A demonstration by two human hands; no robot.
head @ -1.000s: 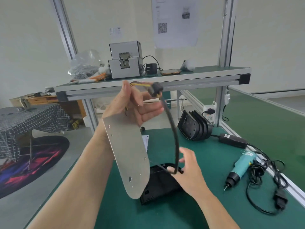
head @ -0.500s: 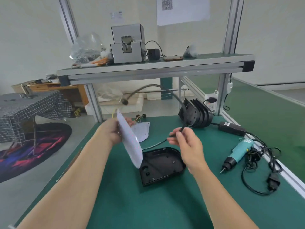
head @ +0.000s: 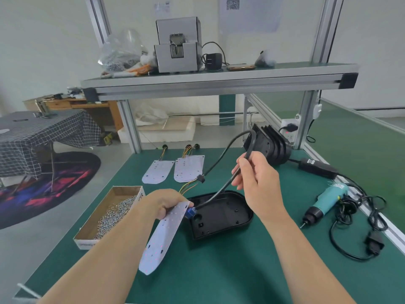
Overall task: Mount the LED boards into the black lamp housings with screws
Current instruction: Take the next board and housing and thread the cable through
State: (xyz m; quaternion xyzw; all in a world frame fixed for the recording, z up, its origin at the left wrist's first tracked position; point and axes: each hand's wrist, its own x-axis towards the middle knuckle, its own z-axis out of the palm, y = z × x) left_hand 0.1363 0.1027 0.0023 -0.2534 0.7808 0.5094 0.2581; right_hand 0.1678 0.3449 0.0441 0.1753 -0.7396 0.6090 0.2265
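Head view: the board (head: 162, 235) is gripped by the curled left hand (head: 162, 202) at the housing's (head: 228, 216) 9 o'clock, the cable (head: 219, 191) is pinched by the right hand (head: 258, 185) at its 12 o'clock, and wires could be trapped beneath if slack is left.

The LED board (head: 161, 240) in my left hand (head: 162, 204) is white, dotted pink; the cable (head: 217, 194) in my right hand (head: 260, 185) is black. Black housing (head: 225, 216), green bench mat (head: 219, 270), teal screwdriver (head: 328, 199).

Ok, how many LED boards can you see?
3. One LED board in the left hand; a second board and a third board lie flat side by side farther back. Another may be stacked underneath.
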